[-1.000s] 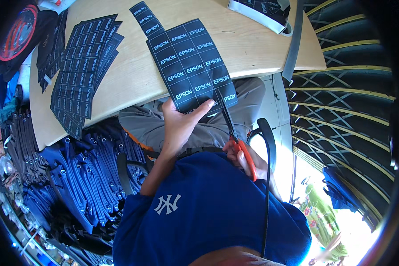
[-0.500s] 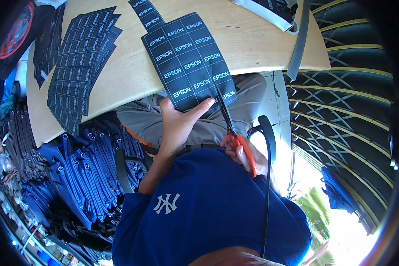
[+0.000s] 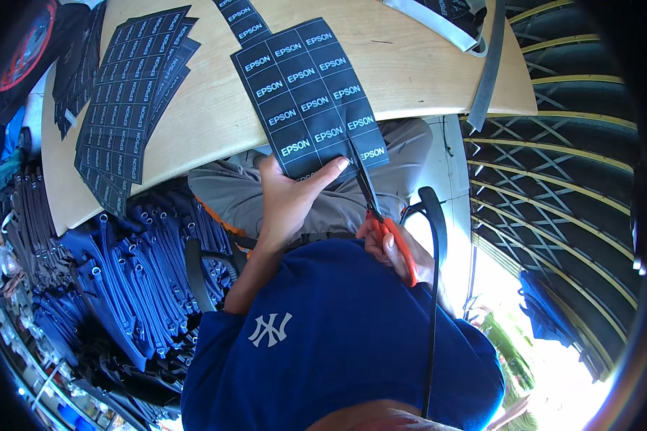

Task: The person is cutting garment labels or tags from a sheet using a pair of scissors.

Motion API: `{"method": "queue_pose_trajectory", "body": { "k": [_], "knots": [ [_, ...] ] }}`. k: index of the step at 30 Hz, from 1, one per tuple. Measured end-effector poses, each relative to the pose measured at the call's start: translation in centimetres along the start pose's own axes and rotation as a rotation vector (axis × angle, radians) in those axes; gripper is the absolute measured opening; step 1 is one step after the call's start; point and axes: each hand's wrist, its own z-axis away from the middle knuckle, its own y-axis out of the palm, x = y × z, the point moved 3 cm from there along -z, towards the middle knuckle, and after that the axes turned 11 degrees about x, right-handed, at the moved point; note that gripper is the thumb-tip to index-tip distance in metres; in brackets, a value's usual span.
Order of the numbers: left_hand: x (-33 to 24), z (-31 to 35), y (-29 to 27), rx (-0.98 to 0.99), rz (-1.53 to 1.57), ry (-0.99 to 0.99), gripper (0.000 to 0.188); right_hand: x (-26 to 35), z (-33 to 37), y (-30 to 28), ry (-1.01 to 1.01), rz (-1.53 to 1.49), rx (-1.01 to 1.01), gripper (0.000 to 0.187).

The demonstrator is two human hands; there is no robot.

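Note:
My left hand [image 3: 295, 197] pinches the near edge of a black sheet of printed labels [image 3: 313, 93], thumb on top and fingers hidden beneath. The sheet is marked off in a grid of pale lines and white lettering, and its far part lies over the table edge. In my right hand [image 3: 392, 248] is a pair of scissors [image 3: 402, 253] with orange-red handles. Their dark blades point away from me and sit at the sheet's near edge, just right of my left thumb, along a line between two label columns.
More black label sheets [image 3: 122, 108] lie overlapped on the left of the wooden table [image 3: 201, 108]. A label strip [image 3: 242, 20] lies beyond the held sheet. A dark strap [image 3: 487, 72] hangs over the right edge. Blue straps with metal rings [image 3: 133, 287] are heaped at lower left; a folding metal gate [image 3: 553, 165] stands right.
Both hands stay nearly in place. The sheet's right edge has shifted slightly rightward, and the scissor blades look a little closer together.

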Motion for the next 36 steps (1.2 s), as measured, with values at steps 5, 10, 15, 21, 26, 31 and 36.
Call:
{"method": "queue_pose_trajectory", "body": {
  "k": [5,10,15,21,26,31,36],
  "knots": [
    [-0.1,-0.1,0.0,0.014,0.046,-0.037,0.02,0.6,0.0,0.2,0.03,-0.014,-0.006,0.045],
    [0.1,-0.2,0.0,0.01,0.067,-0.047,0.021,1.0,0.0,0.4,0.112,-0.029,-0.016,0.046],
    [0.0,0.0,-0.2,0.032,0.071,-0.056,0.024,0.3,0.0,0.6,0.144,-0.041,-0.047,0.047],
    [-0.1,-0.1,-0.1,0.041,0.071,-0.081,0.026,0.7,-0.1,0.7,0.129,0.014,-0.058,0.044],
    [0.0,-0.2,-0.1,0.041,0.063,-0.072,0.025,0.8,-0.1,0.9,0.104,0.098,-0.089,0.046],
    [0.1,-0.1,-0.4,0.028,0.052,-0.054,0.02,0.9,-0.2,0.7,0.115,0.094,-0.109,0.045],
    [0.3,-0.3,-0.4,-0.091,0.124,-0.073,0.013,1.1,-0.1,0.7,0.078,0.129,-0.116,0.043]
  ]
}}
